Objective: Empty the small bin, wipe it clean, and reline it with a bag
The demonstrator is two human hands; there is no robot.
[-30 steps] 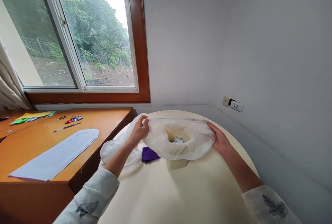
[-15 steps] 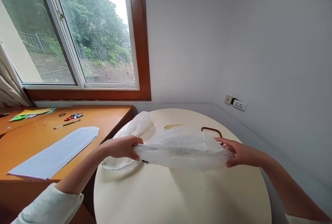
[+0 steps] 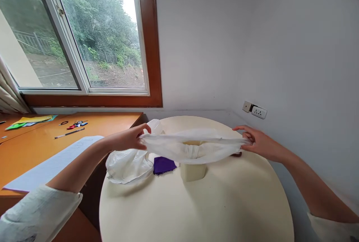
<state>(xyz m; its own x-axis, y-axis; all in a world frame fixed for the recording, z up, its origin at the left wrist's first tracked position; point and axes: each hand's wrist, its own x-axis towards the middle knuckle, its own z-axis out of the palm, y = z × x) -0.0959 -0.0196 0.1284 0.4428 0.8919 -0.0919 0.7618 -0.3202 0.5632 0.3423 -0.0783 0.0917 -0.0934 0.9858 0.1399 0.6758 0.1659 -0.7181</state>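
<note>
Pinching opposite ends of a white bag [image 3: 168, 148], both hands [image 3: 130, 138] [image 3: 259, 144] hang wide apart above the round table [image 3: 202, 212].

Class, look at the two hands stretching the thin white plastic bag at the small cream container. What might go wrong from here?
1. The thin white plastic bag spans the gap between left hand and right hand, so it might tear or slip free.
2. It overlaps the small cream container's top, so an uneven tug could tip it.
3. A flat purple cloth-like piece lies close by and might get knocked.
</note>
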